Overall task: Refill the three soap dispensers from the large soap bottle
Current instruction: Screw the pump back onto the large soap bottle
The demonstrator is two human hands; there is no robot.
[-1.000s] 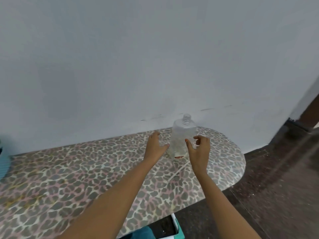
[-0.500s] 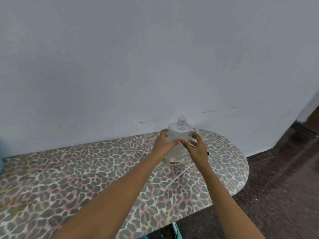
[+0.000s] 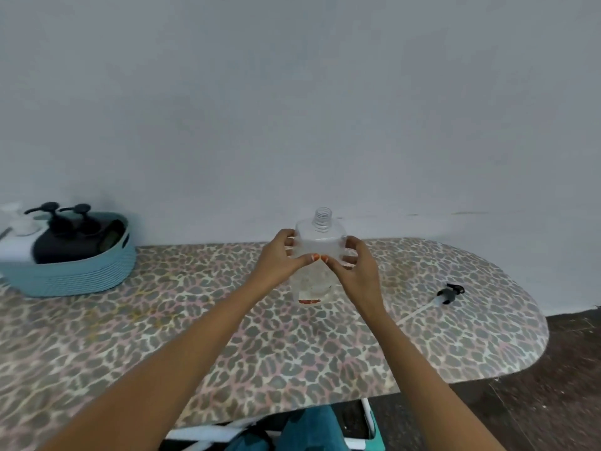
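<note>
Head view: near the far middle of the leopard-print table (image 3: pixel 201 333), the left hand (image 3: pixel 279 260) and right hand (image 3: pixel 357 270) both clasp the clear bottle (image 3: pixel 320 244). The fingers curl round its shoulders and the thumbs meet on its near face. Its threaded neck is uncapped. Its pump (image 3: pixel 450 291) lies apart on the right. The dispensers (image 3: pixel 70 234) sit in a teal basket (image 3: pixel 74 278) at the far left. With the neck open, any tilt could spill what little is inside, and a soapy wall could slip through the fingers.
</note>
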